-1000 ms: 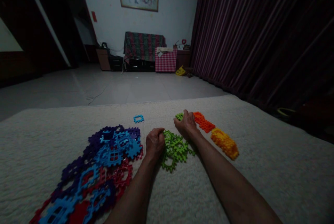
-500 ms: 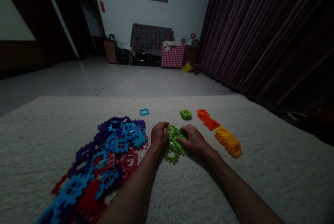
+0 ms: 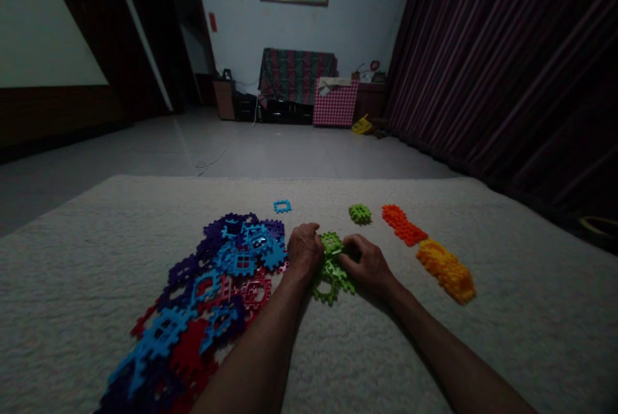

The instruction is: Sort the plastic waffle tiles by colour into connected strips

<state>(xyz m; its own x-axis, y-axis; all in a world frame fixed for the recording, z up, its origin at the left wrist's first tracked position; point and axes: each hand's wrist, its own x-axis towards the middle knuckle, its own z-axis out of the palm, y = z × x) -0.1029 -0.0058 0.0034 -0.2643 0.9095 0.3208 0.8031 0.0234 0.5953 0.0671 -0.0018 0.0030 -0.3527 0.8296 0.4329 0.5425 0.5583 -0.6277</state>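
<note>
A small heap of green toothed plastic tiles lies on the cream rug between my hands. My left hand is closed, its fingers gripping the left side of the green tiles. My right hand is curled with fingertips pinching the same green tiles from the right. A stacked green block sits alone just beyond my right hand.
A big pile of blue, purple and red tiles spreads to the left. One blue tile lies apart. A row of orange tiles and a yellow-orange stack lie on the right. Bare floor, furniture and a dark curtain lie beyond the rug.
My right hand left the green block by the orange tiles and came back to the green heap. Both hands now grip the green tiles, gathered tighter.
</note>
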